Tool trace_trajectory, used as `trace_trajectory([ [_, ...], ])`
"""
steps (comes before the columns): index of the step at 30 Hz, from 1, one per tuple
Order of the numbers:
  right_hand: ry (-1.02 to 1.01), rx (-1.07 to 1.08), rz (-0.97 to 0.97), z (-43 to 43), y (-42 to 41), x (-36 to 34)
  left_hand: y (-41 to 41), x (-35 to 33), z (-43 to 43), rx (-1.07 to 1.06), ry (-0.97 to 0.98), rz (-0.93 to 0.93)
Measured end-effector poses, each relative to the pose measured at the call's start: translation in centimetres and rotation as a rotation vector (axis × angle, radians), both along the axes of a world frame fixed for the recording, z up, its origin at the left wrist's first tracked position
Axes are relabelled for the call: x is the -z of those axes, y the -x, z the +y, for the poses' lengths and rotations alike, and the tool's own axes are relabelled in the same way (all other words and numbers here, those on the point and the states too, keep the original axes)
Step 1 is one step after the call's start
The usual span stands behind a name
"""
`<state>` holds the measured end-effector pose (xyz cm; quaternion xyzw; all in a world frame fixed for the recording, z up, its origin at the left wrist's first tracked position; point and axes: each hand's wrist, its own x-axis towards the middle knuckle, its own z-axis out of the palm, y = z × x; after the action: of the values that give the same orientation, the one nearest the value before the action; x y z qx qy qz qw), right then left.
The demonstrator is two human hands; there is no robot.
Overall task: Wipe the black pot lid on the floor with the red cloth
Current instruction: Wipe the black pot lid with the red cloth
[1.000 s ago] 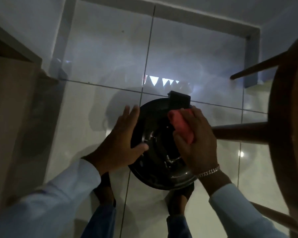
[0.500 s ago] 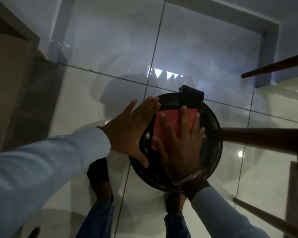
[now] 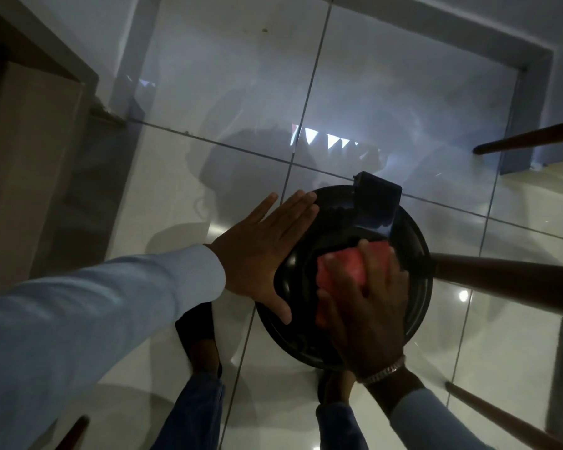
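Observation:
The round black pot lid (image 3: 413,254) is held above the glossy tiled floor, with a dark block-shaped handle (image 3: 376,203) at its far edge. My left hand (image 3: 260,251) lies flat against the lid's left rim, fingers straight and together, thumb hooked under the near edge. My right hand (image 3: 368,306) presses the red cloth (image 3: 348,271) flat on the lid's middle, fingers spread over it. Most of the cloth is hidden beneath my fingers. A metal bracelet sits on my right wrist.
Dark wooden chair or stool legs (image 3: 507,280) reach in from the right, one touching the lid's right edge. A wooden cabinet (image 3: 20,164) stands at the left. My feet (image 3: 202,345) are below the lid. Walls close the floor (image 3: 241,92) at the far side.
My right hand went from a bunched grip on the cloth to a flat spread press and slid toward the lid's right. My left hand flattened against the rim. The camera shifted.

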<state>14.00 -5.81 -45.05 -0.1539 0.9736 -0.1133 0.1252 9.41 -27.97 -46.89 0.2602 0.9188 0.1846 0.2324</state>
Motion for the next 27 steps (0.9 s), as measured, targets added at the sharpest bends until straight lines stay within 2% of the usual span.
trace_trajectory([
  [3, 0.010, 0.210, -0.018, -1.8, 1.3, 0.1, 0.1, 0.4, 0.1, 0.016, -0.033, 0.018],
  [6, 0.017, 0.257, 0.048, -3.3, 1.3, 0.8, 0.6, 0.6, 0.4, 0.079, -0.103, 0.020],
  [8, 0.035, 0.189, 0.073, -2.9, 0.5, 1.4, 1.1, 0.6, 0.6, 0.104, -0.140, 0.007],
  [12, 0.024, -0.229, 0.084, 0.1, -2.5, 1.4, 1.2, 0.5, 0.6, 0.111, -0.136, 0.013],
  [14, -0.017, -0.275, 0.057, 2.7, -3.0, 1.2, 1.1, 0.5, 0.4, 0.114, -0.117, 0.004],
  [17, -0.042, -0.063, 0.024, 4.9, -1.6, 0.9, 1.2, 0.4, 0.4, 0.112, -0.080, 0.005],
  [20, 0.004, 0.302, 0.053, 1.3, 0.5, 1.5, 1.2, 0.6, 0.7, 0.096, -0.094, -0.006],
  [21, 0.002, 0.358, 0.067, -0.5, 0.7, 1.6, 1.2, 0.7, 0.7, 0.088, -0.101, -0.005],
  [23, 0.008, 0.232, 0.072, -2.7, -0.5, 1.8, 0.9, 0.9, 0.5, 0.083, -0.107, -0.004],
  [25, 0.019, -0.011, 0.050, -1.1, -2.4, 1.8, 1.1, 1.0, 0.7, 0.101, -0.099, -0.001],
  [27, -0.020, -0.134, 0.037, 2.5, -3.1, 1.7, 1.2, 0.8, 0.7, 0.110, -0.086, -0.021],
])
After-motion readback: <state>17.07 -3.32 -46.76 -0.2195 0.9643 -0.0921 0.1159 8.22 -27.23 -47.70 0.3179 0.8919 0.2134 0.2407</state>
